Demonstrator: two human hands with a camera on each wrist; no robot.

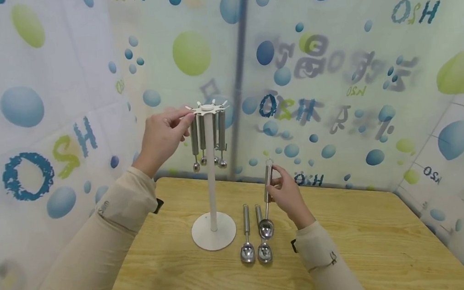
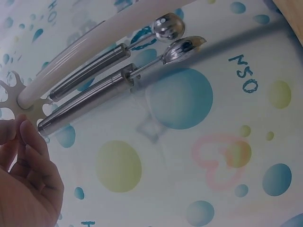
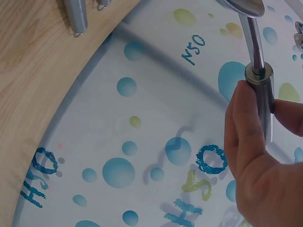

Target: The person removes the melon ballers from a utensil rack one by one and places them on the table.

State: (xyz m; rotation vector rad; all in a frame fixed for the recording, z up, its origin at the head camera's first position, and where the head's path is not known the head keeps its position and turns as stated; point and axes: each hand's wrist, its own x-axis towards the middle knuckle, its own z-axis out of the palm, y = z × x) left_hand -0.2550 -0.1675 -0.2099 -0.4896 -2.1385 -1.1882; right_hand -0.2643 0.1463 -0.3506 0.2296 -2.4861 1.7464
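A white utensil stand (image 1: pixel 211 179) has a round base and a notched top disc with small hooks. At the disc's left edge my left hand (image 1: pixel 160 135) pinches the rim between thumb and fingers; the left wrist view shows the fingertips on the disc (image 2: pixel 33 112). Several steel ice cream scoops (image 1: pixel 194 139) hang from the hooks, bowls down. My right hand (image 1: pixel 290 195) grips another ice cream scoop (image 3: pixel 266 113) by its handle, ring end up and bowl down. In the head view its bowl (image 1: pixel 266 229) overlaps a scoop lying on the table.
Two ice cream scoops lie on the wooden table (image 1: pixel 347 236) right of the stand's base (image 1: pixel 203 239), the left one (image 1: pixel 247 253) and the right one (image 1: pixel 265 253), bowls toward me. A patterned curtain (image 1: pixel 339 144) hangs close behind the table's back edge.
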